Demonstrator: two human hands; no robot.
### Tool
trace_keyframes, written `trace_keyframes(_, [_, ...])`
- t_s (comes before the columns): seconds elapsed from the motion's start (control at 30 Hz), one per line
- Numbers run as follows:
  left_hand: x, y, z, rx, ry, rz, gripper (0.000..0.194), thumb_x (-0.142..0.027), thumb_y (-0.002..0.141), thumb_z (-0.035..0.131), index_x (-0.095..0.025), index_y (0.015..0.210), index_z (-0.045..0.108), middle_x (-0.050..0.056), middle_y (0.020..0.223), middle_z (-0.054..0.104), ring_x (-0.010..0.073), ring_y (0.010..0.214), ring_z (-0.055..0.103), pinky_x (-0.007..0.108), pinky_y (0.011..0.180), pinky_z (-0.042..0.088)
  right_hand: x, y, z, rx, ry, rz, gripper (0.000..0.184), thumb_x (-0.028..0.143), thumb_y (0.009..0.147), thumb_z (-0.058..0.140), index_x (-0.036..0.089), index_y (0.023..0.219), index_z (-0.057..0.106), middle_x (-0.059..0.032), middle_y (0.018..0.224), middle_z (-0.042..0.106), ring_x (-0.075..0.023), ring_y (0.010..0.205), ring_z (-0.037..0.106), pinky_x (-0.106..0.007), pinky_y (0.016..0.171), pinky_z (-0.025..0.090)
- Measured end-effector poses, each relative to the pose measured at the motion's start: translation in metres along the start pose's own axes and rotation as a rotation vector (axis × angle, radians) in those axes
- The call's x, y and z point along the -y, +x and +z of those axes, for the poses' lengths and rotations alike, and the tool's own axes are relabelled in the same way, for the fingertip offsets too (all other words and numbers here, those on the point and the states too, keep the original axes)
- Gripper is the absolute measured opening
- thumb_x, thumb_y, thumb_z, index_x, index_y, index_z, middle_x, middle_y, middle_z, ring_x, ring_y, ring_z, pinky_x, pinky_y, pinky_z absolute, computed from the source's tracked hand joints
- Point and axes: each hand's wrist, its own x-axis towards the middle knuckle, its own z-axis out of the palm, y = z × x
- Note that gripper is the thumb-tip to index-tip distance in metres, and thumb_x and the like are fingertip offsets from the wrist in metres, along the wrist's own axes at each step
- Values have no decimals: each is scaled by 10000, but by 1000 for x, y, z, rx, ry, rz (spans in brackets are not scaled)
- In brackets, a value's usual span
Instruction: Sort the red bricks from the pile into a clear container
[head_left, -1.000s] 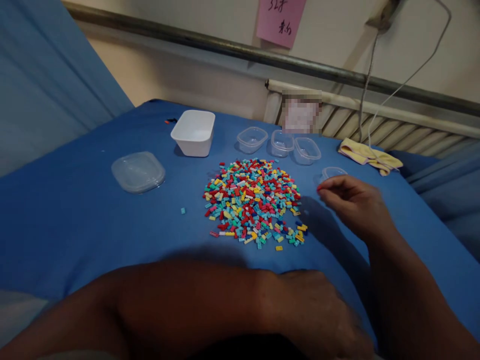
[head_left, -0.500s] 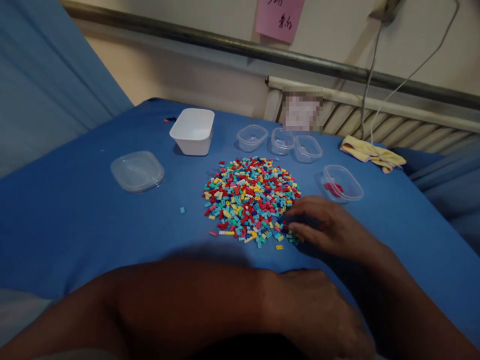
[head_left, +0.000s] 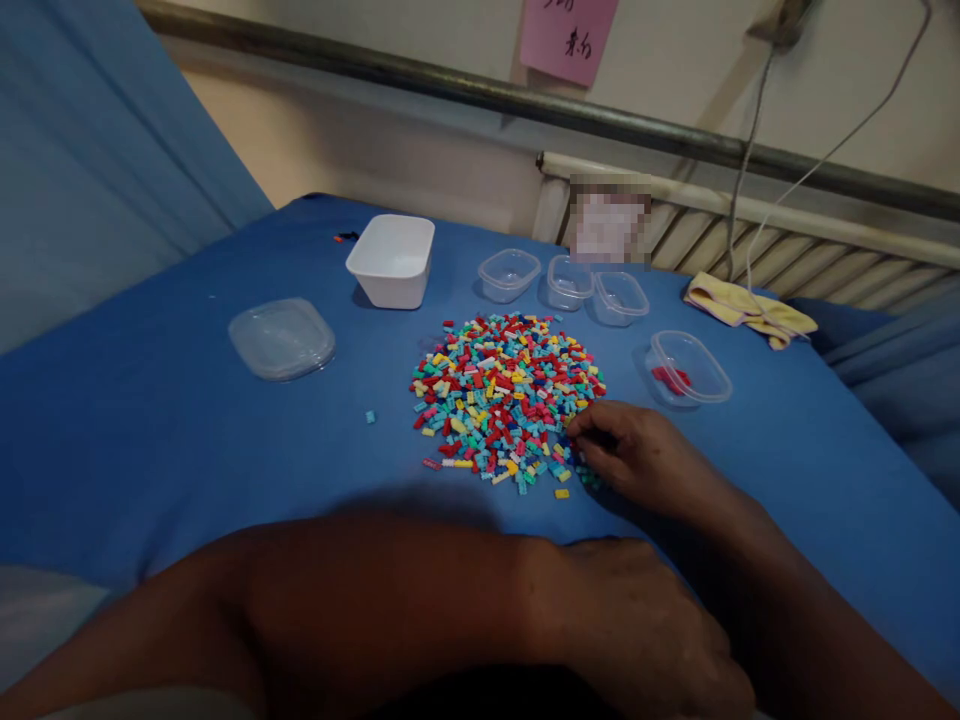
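A heap of small coloured bricks in red, teal, yellow and blue lies in the middle of the blue sheet. My right hand rests at the heap's near right edge, fingertips pinched among the bricks; what they hold is too small to make out. My left hand lies near the bottom edge with its fingers curled under, forearm stretched across the front. A clear tub to the right of the heap holds a few red bricks.
Behind the heap stand a white tub and three small clear tubs. A clear lid lies at the left. A single teal brick lies apart. A yellow cloth and cables are at the back right.
My right hand came from the clear tub on the right, leaving red bricks in it, down to the heap's near right edge, and its fingers have pinched together there.
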Motion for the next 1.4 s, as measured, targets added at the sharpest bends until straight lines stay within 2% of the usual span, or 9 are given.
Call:
trace_keyframes(0.23, [3,0,3,-55,7,32,135,-298,1019,606,-246,919,680,7,988,791,200,873,742,386,559,528,9,-1,6,-30,-112,-17,245,124,936,641,239,1124,748,-70,1052,819,-248,950,761,-361,818,565])
trace_keyframes(0.47, [9,4,12,-95,-2,95,159,-302,986,632,-254,839,666,11,899,785,212,849,758,395,627,541,27,8,13,0,-308,73,259,72,935,601,204,1108,743,-120,1077,826,-291,986,774,-378,836,544])
trace_keyframes(0.67, [4,0,6,-105,64,57,143,-285,999,618,-243,878,683,19,924,791,220,839,738,418,578,516,19,9,7,-39,-158,69,237,84,878,622,227,1038,724,-56,961,810,-220,838,735,-319,732,502])
trace_keyframes(0.77, [5,-1,9,-95,26,51,151,-312,1026,593,-255,923,687,7,933,791,215,846,744,397,548,515,12,6,0,-115,20,75,195,147,898,634,239,1050,714,-25,890,787,-201,782,721,-315,709,524])
trace_keyframes(0.9, [6,-3,12,-98,-29,32,140,-324,1023,599,-239,1027,710,-1,1085,801,200,930,766,379,558,530,2,1,-15,-271,145,128,181,275,920,656,229,1073,742,-44,899,794,-207,775,732,-330,700,575])
trace_keyframes(1.0, [4,-5,10,-102,-14,32,162,-319,1035,579,-234,1039,716,3,1121,803,197,977,767,384,599,551,-14,-3,-31,-445,70,158,244,313,913,679,223,1114,785,-60,921,805,-220,786,740,-351,715,589])
trace_keyframes(1.13, [3,-8,8,-93,19,29,171,-348,1043,578,-240,1064,709,-1,1118,800,191,924,764,386,554,523,-47,-10,-52,-735,-238,199,225,302,928,671,229,1084,816,-86,976,803,-254,843,733,-432,826,594])
trace_keyframes(1.27, [5,-10,11,-90,52,28,162,-353,1030,599,-237,1068,707,-5,1081,789,195,912,761,384,565,515,-66,-12,-58,-709,-434,177,247,301,978,629,216,1118,814,-141,1075,805,-318,976,738,-511,910,591])
trace_keyframes(1.4, [6,-9,13,-108,51,35,158,-360,1025,609,-242,1069,704,-2,1079,788,206,906,757,391,573,517,-51,-5,-43,-653,-409,31,242,276,1045,603,223,1164,807,-147,1149,815,-325,1076,754,-520,981,596])
